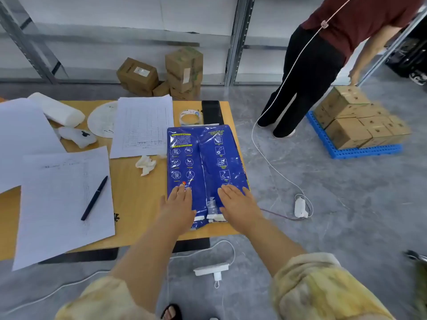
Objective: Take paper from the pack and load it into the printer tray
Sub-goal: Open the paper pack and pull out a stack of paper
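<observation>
A blue wrapped pack of paper (205,158) lies flat on the right end of the wooden table (134,204), seam side up, its near end showing white paper. My left hand (179,205) rests flat on the pack's near left part with fingers spread. On the near right part lies my right hand (239,204), also flat and holding nothing. No printer or tray is in view.
Loose sheets (143,125) and a pen (94,198) cover the table's left and middle; a crumpled tissue (146,165), tape roll (190,117) and black device (211,112) sit near the pack. A person (312,72) stands at right by boxes on a blue pallet (360,151). Cables and a power strip (211,269) lie on the floor.
</observation>
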Demonstrator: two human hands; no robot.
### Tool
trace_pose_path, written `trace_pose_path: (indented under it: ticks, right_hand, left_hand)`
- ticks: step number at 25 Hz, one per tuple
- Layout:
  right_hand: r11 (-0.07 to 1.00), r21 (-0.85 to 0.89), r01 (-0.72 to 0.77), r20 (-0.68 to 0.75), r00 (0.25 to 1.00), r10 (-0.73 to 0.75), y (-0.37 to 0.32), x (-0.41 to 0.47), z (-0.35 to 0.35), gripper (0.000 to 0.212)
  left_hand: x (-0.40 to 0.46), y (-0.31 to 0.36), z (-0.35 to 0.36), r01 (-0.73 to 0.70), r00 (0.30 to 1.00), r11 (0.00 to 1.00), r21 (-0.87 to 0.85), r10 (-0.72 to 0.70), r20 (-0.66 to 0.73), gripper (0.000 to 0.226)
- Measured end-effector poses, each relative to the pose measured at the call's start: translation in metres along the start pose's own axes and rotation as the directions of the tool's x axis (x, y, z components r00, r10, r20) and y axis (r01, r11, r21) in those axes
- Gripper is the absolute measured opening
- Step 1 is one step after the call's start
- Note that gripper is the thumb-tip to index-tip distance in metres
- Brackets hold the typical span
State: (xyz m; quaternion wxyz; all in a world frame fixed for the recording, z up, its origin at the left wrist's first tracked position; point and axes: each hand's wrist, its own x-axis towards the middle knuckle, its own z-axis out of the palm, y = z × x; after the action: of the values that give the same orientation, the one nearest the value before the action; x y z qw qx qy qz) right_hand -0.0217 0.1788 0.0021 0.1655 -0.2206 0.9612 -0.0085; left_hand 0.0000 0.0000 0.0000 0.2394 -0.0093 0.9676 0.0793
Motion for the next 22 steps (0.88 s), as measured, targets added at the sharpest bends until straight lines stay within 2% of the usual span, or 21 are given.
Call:
trace_pose_path:
  ticks: [8, 13, 22]
  right_hand:
    - [0.997, 0.076, 0.01, -0.12, 0.993, 0.0, -0.017, 0.019, 0.009, 0.041]
    - [0.996, 0.079, -0.038, -0.086, 0.995, 0.044, -0.023, 0.026, 0.0, 0.024]
    - [0.998, 0.066, -0.025, -0.05, 0.998, 0.028, -0.026, 0.026, -0.003, 0.028]
  left_hand:
    - [0.01, -0.005, 0.018, -0.02, 0.999, 0.998, 0.062, 0.018, 0.041, 0.07]
    - [0.011, -0.004, 0.019, -0.026, 0.998, 0.994, 0.109, 0.02, 0.055, 0.068]
    - [0.01, -0.004, 0.018, -0.032, 0.998, 0.992, 0.125, 0.025, 0.06, 0.07]
